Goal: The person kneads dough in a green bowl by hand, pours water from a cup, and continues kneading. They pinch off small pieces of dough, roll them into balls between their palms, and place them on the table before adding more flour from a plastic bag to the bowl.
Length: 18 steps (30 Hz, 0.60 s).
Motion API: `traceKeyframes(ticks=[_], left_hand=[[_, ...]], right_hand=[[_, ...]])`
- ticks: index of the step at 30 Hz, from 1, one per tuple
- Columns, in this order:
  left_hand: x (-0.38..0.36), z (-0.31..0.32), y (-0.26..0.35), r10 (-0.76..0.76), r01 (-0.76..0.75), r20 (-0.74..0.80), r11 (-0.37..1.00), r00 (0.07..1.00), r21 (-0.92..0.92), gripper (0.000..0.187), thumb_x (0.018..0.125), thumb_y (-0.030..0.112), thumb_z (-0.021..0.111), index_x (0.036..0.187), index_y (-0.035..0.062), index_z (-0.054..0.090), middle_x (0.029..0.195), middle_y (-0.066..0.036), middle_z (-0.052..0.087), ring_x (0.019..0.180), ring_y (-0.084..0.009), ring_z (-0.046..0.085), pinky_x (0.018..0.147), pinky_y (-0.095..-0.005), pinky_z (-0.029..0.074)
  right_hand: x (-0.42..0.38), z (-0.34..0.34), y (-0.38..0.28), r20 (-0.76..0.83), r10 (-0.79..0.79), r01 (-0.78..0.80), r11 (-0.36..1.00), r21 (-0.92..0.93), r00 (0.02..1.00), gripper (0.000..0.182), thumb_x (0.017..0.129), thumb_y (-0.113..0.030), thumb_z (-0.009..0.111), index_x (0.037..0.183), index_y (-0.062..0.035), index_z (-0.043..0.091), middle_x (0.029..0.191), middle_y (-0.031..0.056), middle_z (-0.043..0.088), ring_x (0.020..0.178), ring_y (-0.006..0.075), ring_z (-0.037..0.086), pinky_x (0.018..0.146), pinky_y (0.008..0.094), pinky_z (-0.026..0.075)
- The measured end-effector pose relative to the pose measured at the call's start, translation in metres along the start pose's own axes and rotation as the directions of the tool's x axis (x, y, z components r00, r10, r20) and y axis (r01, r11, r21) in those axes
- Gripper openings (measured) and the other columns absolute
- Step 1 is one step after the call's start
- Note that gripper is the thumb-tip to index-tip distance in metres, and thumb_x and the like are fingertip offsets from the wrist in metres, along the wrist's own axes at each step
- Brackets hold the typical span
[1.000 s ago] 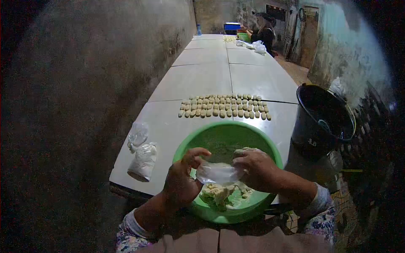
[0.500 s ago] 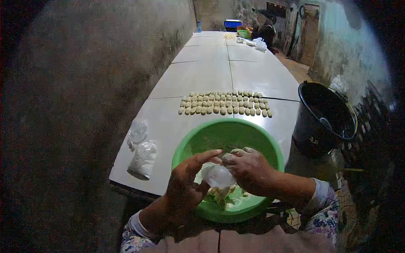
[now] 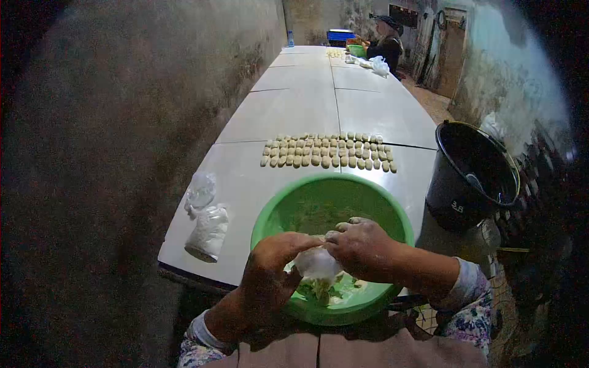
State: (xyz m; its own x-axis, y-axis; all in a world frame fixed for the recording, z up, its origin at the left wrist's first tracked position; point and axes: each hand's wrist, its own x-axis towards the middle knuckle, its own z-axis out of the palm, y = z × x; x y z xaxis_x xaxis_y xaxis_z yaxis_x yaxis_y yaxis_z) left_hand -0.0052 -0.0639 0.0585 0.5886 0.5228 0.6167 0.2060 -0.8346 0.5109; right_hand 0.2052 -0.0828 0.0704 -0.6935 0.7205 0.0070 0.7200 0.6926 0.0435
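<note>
Over a wide green basin [image 3: 392, 211], a small whitish, translucent plastic bag [image 3: 318, 264] hangs between my two hands. My left hand [image 3: 270, 264] curves round its left side, with the index finger reaching across the top to my right fingers. At the upper right of the bag, my right hand [image 3: 362, 248] is closed on it, its fingertips dusted white. Below the bag, pale dough-like bits with green and white powder [image 3: 322, 291] lie in the basin. My palms hide part of the bag.
Rows of small pale oval dough pieces [image 3: 325, 152] lie beyond the basin on the long white table [image 3: 288, 110]. At left lies a clear bag of white powder [image 3: 208, 233]. A black bucket [image 3: 451, 190] stands at right. Another person [image 3: 388, 49] works at the far end.
My left index finger and thumb have come down and closed in on the bag, nearer my right fingers. At the far end, the other person has raised their head.
</note>
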Motion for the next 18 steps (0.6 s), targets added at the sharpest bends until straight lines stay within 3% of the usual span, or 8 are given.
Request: traceKeyframes(ticks=[5, 7, 8, 10, 14, 16, 17, 18], left_hand=[[-0.005, -0.001, -0.008, 0.027, -0.028, 0.025, 0.999, 0.999, 0.045, 0.039, 0.068, 0.004, 0.067, 0.107, 0.0042, 0.061, 0.100, -0.015, 0.065, 0.094, -0.0347, 0.063, 0.084, -0.0444, 0.049], [-0.008, 0.000, -0.011, 0.011, -0.013, 0.039, 0.999, 0.999, 0.048, 0.038, 0.071, 0.009, 0.068, 0.108, 0.0045, 0.060, 0.100, -0.016, 0.065, 0.094, -0.0347, 0.063, 0.084, -0.0457, 0.048], [-0.006, -0.001, -0.010, 0.010, -0.012, 0.039, 0.999, 0.999, 0.047, 0.038, 0.071, 0.009, 0.068, 0.108, 0.0045, 0.060, 0.100, -0.016, 0.065, 0.094, -0.0347, 0.063, 0.084, -0.0457, 0.048], [0.001, -0.003, -0.004, 0.042, -0.041, 0.071, 0.999, 0.997, -0.027, 0.041, 0.072, 0.010, 0.071, 0.111, 0.0058, 0.059, 0.102, -0.015, 0.065, 0.097, -0.0339, 0.062, 0.087, -0.0451, 0.046], [-0.002, -0.003, 0.001, -0.021, 0.019, 0.114, 1.000, 0.993, 0.020, 0.044, 0.067, 0.011, 0.075, 0.108, 0.0076, 0.059, 0.103, -0.011, 0.063, 0.103, -0.0326, 0.059, 0.090, -0.0429, 0.043], [-0.011, -0.002, -0.016, 0.013, -0.015, 0.133, 1.000, 0.991, 0.008, 0.042, 0.066, 0.011, 0.076, 0.105, 0.0066, 0.061, 0.102, -0.011, 0.064, 0.101, -0.0323, 0.060, 0.089, -0.0434, 0.044], [-0.014, -0.002, -0.022, 0.049, -0.049, 0.154, 0.999, 0.987, -0.003, 0.040, 0.065, 0.012, 0.077, 0.102, 0.0056, 0.062, 0.101, -0.011, 0.064, 0.099, -0.0321, 0.061, 0.088, -0.0439, 0.045], [-0.014, -0.003, -0.023, 0.001, 0.000, 0.110, 1.000, 0.994, -0.015, 0.032, 0.071, 0.017, 0.076, 0.097, 0.0031, 0.062, 0.099, -0.012, 0.065, 0.095, -0.0273, 0.063, 0.085, -0.0401, 0.047]], right_hand=[[0.002, 0.004, 0.002, -0.117, -0.033, 0.034, 0.999, 0.004, 0.993, 0.021, 0.079, -0.020, 0.057, 0.096, -0.0067, 0.058, 0.087, 0.0091, 0.060, 0.087, 0.0268, 0.062, 0.075, 0.0411, 0.049], [0.002, -0.004, 0.000, 0.073, 0.006, -0.008, 0.999, 0.032, 0.997, 0.021, 0.079, -0.019, 0.057, 0.095, -0.0059, 0.058, 0.083, 0.0091, 0.059, 0.085, 0.0272, 0.062, 0.073, 0.0413, 0.049], [0.002, 0.001, 0.002, 0.075, 0.006, -0.008, 0.999, 0.032, 0.997, 0.021, 0.079, -0.019, 0.057, 0.095, -0.0059, 0.058, 0.083, 0.0091, 0.059, 0.085, 0.0272, 0.062, 0.073, 0.0413, 0.049], [0.003, 0.014, 0.003, -0.188, -0.091, 0.086, 0.996, -0.032, 0.978, 0.021, 0.078, -0.021, 0.058, 0.093, -0.0056, 0.057, 0.085, 0.0107, 0.061, 0.081, 0.0274, 0.063, 0.071, 0.0420, 0.049], [0.005, 0.010, 0.004, -0.187, -0.076, 0.070, 0.997, -0.041, 0.979, 0.024, 0.078, -0.022, 0.058, 0.094, -0.0057, 0.056, 0.087, 0.0123, 0.062, 0.081, 0.0280, 0.064, 0.070, 0.0424, 0.048], [0.004, 0.007, 0.005, 0.040, -0.017, 0.014, 0.998, 0.060, 0.999, 0.030, 0.078, -0.025, 0.060, 0.099, -0.0053, 0.054, 0.091, 0.0122, 0.063, 0.085, 0.0303, 0.064, 0.070, 0.0434, 0.048], [0.004, 0.005, 0.005, 0.040, -0.017, 0.014, 0.998, 0.061, 0.999, 0.030, 0.078, -0.025, 0.060, 0.099, -0.0053, 0.054, 0.091, 0.0122, 0.063, 0.085, 0.0303, 0.064, 0.070, 0.0434, 0.048], [0.004, 0.002, 0.004, 0.040, 0.043, -0.047, 0.993, 0.106, 0.998, 0.038, 0.079, -0.029, 0.062, 0.105, -0.0042, 0.052, 0.094, 0.0134, 0.062, 0.088, 0.0324, 0.062, 0.072, 0.0444, 0.048]])
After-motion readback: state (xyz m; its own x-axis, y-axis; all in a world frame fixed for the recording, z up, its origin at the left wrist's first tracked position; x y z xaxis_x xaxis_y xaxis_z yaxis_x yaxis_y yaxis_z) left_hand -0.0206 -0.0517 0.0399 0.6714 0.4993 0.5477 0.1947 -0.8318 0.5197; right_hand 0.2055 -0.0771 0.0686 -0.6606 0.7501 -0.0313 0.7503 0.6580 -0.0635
